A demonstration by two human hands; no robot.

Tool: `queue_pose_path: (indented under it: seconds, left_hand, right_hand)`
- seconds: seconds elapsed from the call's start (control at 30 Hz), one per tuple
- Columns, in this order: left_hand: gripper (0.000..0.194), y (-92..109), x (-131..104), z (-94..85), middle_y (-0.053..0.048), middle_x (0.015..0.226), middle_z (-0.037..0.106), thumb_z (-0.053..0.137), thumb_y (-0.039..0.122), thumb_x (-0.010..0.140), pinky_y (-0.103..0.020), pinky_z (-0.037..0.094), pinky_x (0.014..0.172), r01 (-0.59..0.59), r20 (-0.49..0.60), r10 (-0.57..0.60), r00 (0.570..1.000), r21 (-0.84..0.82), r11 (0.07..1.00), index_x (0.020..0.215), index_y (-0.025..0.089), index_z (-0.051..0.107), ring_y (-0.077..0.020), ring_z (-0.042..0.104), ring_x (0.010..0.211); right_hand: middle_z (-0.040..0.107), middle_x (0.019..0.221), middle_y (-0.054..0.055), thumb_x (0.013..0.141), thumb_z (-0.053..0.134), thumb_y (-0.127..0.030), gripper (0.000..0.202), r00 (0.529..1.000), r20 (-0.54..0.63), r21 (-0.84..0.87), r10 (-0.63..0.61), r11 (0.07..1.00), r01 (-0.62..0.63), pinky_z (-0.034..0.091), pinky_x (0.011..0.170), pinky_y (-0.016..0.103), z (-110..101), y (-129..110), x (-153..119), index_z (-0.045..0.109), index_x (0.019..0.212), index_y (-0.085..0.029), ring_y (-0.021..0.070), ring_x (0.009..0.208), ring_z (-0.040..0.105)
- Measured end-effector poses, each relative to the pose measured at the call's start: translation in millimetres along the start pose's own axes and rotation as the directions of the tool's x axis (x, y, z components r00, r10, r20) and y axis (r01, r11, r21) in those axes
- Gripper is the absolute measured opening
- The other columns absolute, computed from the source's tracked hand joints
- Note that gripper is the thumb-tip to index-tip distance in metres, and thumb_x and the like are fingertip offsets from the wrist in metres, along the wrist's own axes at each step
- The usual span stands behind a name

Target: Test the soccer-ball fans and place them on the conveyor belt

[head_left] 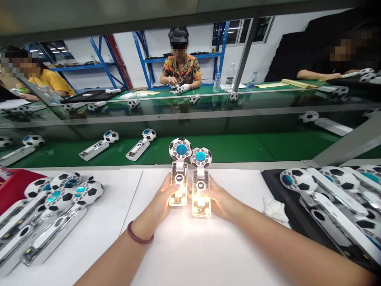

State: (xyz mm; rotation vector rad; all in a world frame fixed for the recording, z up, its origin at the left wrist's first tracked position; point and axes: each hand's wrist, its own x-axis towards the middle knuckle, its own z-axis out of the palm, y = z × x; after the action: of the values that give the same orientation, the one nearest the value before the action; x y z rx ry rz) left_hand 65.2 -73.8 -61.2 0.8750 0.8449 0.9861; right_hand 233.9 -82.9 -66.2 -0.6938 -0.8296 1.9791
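My left hand [162, 200] is closed around a handheld fan [179, 178] with a round football-patterned head and a blue centre. A matching handheld fan [201, 186] is in my right hand [222, 198], standing slightly nearer to me. Both are upright side by side, their heads almost touching, over the white work surface [178, 254]. Each clear body has a round lit display that seems to read 100, and bright warm light glows from the lower part. My fingers behind the bodies are partly hidden.
Several similar fans [59, 222] are piled at left beside a red item [18, 182]. More lie in a black tray [268, 182] at right, near a crumpled white tissue [275, 210]. Fans [138, 149] lie on the green belt [238, 149] ahead. Co-workers [181, 67] sit beyond.
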Motion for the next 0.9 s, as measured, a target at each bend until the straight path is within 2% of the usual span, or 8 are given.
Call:
queue_pose_path:
  seconds: [0.17, 0.33, 0.53, 0.7, 0.9]
  left_hand:
    - [0.026, -1.3, 1.5, 2.0, -0.005, 0.084, 0.06, 0.057, 0.021, 0.071, -0.034, 0.05, 0.058, -0.027, 0.008, 0.027, 1.0, -0.025, 0.999, 0.094, 0.019, 0.048, -0.0195, 0.058, 0.066]
    - [0.029, -1.8, 2.4, 0.6, -0.005, 0.084, 0.059, 0.06, 0.028, 0.072, -0.036, 0.05, 0.06, -0.045, 0.045, 0.046, 0.998, -0.019, 0.999, 0.096, 0.018, 0.047, -0.021, 0.059, 0.067]
    - [0.03, -2.8, 3.8, -2.6, -0.005, 0.083, 0.059, 0.06, 0.027, 0.071, -0.036, 0.049, 0.06, -0.045, 0.039, 0.046, 0.998, -0.025, 0.999, 0.097, 0.018, 0.047, -0.0212, 0.059, 0.066]
    - [0.029, 2.7, -0.3, 2.7, -0.006, 0.079, 0.061, 0.061, 0.03, 0.069, -0.034, 0.048, 0.059, 0.026, -0.006, -0.026, 1.0, 0.004, 1.0, 0.092, 0.018, 0.049, -0.022, 0.06, 0.065]
    - [0.03, 1.0, -0.3, 2.0, -0.005, 0.079, 0.061, 0.062, 0.032, 0.068, -0.034, 0.049, 0.059, -0.003, -0.01, 0.003, 1.0, -0.005, 1.0, 0.092, 0.018, 0.049, -0.0216, 0.06, 0.065]
  right_hand:
    - [0.062, 0.09, 0.002, 0.063, 0.065, -0.014, 0.049, 1.0, -0.001, 0.034, -0.006, 0.999, 0.006, 0.045, 0.08, 0.041, -1.1, 2.3, 2.0, 0.038, 0.103, -0.023, 0.0196, 0.08, 0.061]
    - [0.06, 0.093, 0.002, 0.064, 0.065, -0.017, 0.046, 0.998, 0.052, 0.057, -0.029, 0.998, 0.026, 0.045, 0.079, 0.04, -3.6, 1.7, 2.4, 0.039, 0.101, -0.024, 0.0198, 0.081, 0.06]
    - [0.06, 0.093, 0.002, 0.064, 0.064, -0.015, 0.045, 0.997, 0.07, 0.061, -0.037, 0.998, 0.033, 0.044, 0.08, 0.04, -4.8, 2.3, 2.5, 0.039, 0.101, -0.024, 0.0199, 0.082, 0.06]
    - [0.06, 0.088, 0.001, 0.062, 0.063, -0.015, 0.048, 1.0, 0.004, 0.053, 0.013, 0.999, -0.013, 0.045, 0.075, 0.036, -4.8, 2.4, 2.2, 0.039, 0.102, -0.024, 0.0197, 0.079, 0.06]
    - [0.06, 0.083, 0.0, 0.06, 0.063, -0.016, 0.046, 1.0, -0.016, 0.071, 0.009, 0.997, -0.008, 0.045, 0.073, 0.034, -3.6, 1.7, 2.9, 0.04, 0.099, -0.023, 0.0184, 0.075, 0.059]
